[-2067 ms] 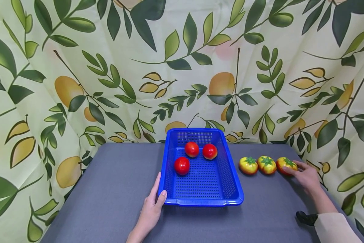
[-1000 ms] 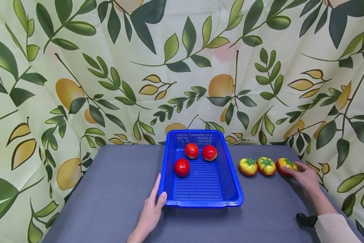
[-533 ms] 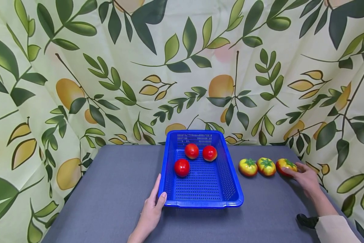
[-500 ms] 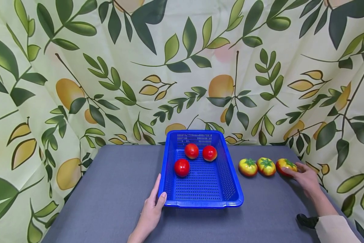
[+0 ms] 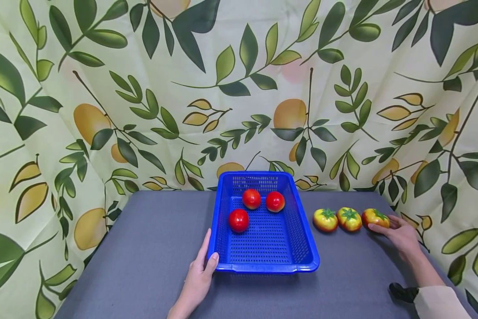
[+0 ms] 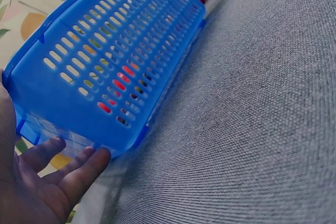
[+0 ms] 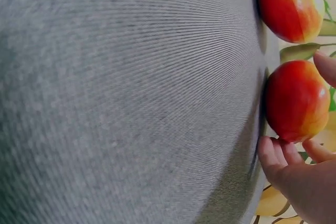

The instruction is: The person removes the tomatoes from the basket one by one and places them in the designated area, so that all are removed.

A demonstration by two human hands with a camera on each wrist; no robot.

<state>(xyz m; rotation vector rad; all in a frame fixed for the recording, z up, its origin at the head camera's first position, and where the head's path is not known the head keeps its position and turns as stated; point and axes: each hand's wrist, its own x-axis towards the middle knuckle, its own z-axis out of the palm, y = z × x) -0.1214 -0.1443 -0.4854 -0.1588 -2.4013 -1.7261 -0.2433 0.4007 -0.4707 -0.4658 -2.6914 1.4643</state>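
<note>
In the head view a blue plastic basket (image 5: 264, 267) holds three red tomatoes, the nearest tomato (image 5: 239, 220) at its left side. My left hand (image 5: 199, 277) grips the basket's near left corner, thumb at the rim; in the left wrist view its fingers (image 6: 86, 174) lie against the outer wall. To the right, three yellow-red tomatoes with green tops stand in a row. My right hand (image 5: 400, 235) has thumb and fingers around the rightmost tomato (image 5: 374, 218), which sits on the table. In the right wrist view the fingers (image 7: 270, 156) touch one side of it.
The left tomato (image 5: 325, 220) and middle tomato (image 5: 349, 219) of the row stand close together, right of the basket. Grey cloth covers the table (image 5: 143, 248). A leaf-patterned curtain (image 5: 239, 110) hangs behind and along both sides.
The right thumb has shifted slightly lower on the rightmost tomato. The left hand, basket and other tomatoes have stayed put; the whole head view has drifted slightly.
</note>
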